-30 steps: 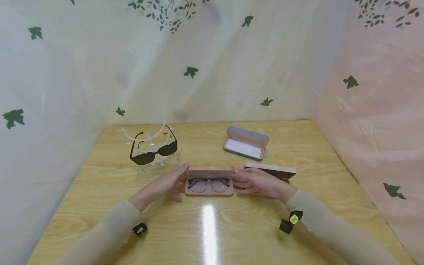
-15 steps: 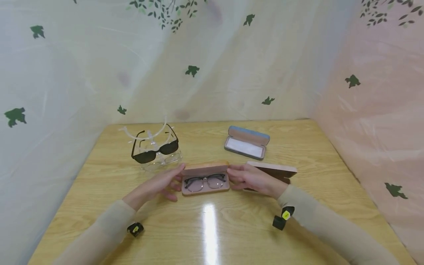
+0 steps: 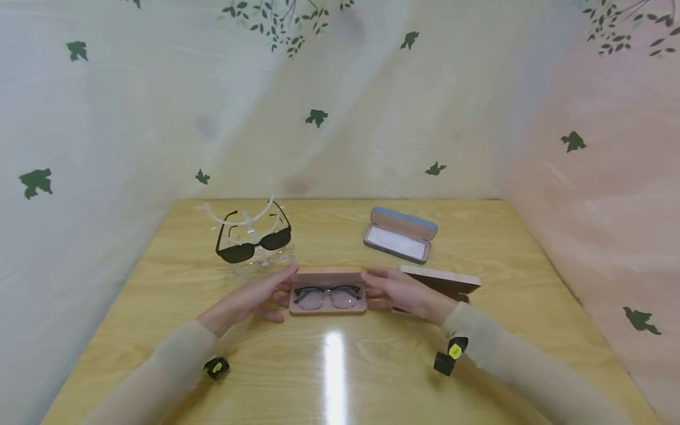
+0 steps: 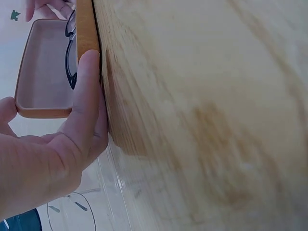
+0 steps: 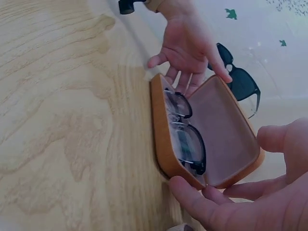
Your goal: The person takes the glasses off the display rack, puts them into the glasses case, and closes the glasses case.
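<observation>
Orange case point(image 5: 164, 137) holds glasses point(image 3: 327, 290); left hand point(image 3: 258, 295) and right hand point(image 3: 399, 290) grip it, seemingly steadying; closing would want even pressure.

From where I stand, the table point(image 3: 276, 369) has a pale yellow, wood-grained top, and its far edge runs up against the back wall point(image 3: 372, 136). That wall is a soft cream, its surface like loose sheeting, though I can't make out the material for certain. To the left, the side wall point(image 3: 101, 136) turns a cool bluish white; the right wall point(image 3: 600, 206) is pinkish and faintly creased. Dark green bird shapes point(image 3: 316, 117) dot all three, and leafy sprigs point(image 3: 287, 26) hang along the top. A straight white streak of light point(image 3: 334, 378) gleams on the tabletop.
</observation>
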A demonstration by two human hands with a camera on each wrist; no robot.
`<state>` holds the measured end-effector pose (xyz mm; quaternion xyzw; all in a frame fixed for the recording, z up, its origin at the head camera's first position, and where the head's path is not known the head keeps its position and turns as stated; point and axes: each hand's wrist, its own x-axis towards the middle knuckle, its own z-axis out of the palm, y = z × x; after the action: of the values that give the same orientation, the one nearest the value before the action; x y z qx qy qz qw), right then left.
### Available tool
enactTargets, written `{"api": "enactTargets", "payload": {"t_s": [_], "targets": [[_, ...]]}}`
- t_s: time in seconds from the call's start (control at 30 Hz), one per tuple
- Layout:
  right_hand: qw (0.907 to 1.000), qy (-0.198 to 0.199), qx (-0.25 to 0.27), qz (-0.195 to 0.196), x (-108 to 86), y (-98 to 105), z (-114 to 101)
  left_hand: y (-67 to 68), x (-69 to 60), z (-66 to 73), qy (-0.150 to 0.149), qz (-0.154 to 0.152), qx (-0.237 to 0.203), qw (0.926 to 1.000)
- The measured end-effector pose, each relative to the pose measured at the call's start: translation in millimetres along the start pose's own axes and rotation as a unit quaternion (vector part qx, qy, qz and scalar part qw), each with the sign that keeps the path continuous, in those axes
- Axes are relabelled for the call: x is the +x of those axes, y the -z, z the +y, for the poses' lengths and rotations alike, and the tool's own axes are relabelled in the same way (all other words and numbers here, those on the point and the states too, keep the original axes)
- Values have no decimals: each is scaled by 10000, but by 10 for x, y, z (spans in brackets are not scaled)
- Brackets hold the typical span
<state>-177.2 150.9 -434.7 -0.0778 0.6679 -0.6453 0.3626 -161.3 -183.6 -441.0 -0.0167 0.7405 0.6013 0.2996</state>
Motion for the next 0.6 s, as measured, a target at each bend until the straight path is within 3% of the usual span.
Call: {"api": "enactTargets", "payload": {"t_s": [0.17, 0.37, 0.6], "targets": [[10000, -4, -62, 12, 75, -31, -27, 25, 2, -12, 2, -42, -22, 10000], [9998, 72, -184, 60, 187, -96, -55, 70, -13, -38, 35, 137, 57, 9999], [9993, -54, -113, 359, 153, -67, -10, 38, 29, -38, -54, -7, 108, 9999]]}}
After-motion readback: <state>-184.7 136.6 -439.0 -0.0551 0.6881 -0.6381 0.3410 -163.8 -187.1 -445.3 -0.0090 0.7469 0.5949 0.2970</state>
